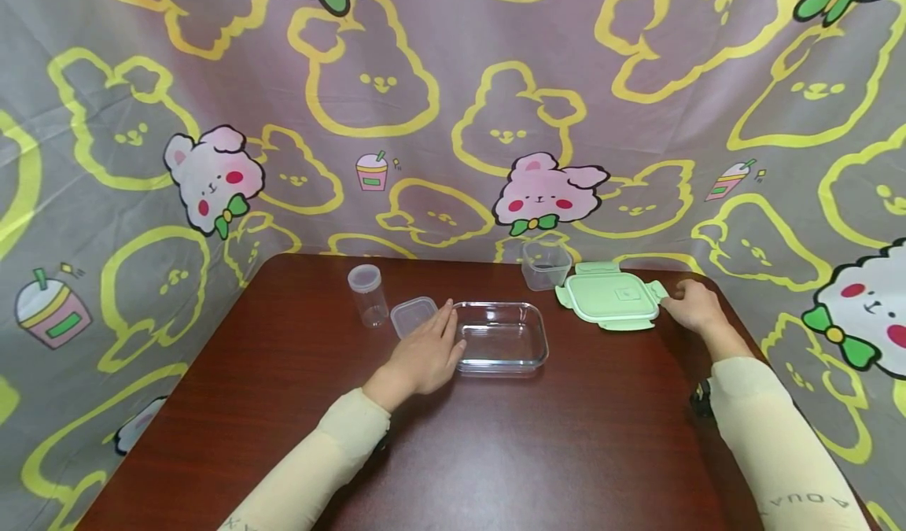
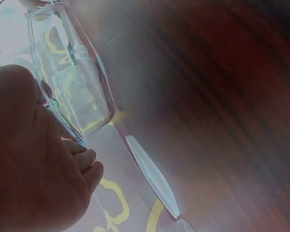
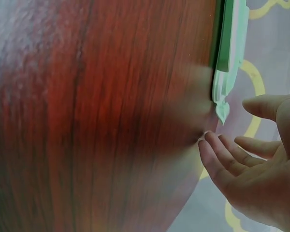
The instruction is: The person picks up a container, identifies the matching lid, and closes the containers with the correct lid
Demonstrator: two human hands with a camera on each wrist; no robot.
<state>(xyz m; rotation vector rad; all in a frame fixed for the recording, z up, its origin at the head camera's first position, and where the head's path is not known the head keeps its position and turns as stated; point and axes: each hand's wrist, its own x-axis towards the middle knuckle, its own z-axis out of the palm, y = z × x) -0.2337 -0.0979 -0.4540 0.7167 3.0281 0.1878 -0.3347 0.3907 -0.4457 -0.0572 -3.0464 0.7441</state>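
Note:
A clear rectangular glass container (image 1: 501, 364) stands in the middle of the table. My left hand (image 1: 426, 352) is at its left side, fingers extended along the rim; the left wrist view shows the palm (image 2: 34, 159) beside the glass wall (image 2: 99, 72). To the right lies a green snap-on lid (image 1: 612, 295) with its side flaps spread outward. My right hand (image 1: 695, 307) is at the lid's right flap (image 1: 658, 290). In the right wrist view, the thumb and fingers of this hand (image 3: 261, 169) are apart, just short of the flap (image 3: 222, 112), with nothing between them.
Behind the glass container stands a small clear plastic tub (image 1: 546, 273). A capped clear jar (image 1: 370, 299) and a small translucent lid (image 1: 414, 315) are on the left. The brown table (image 1: 566, 452) meets a patterned curtain (image 1: 439, 153) at its back and sides.

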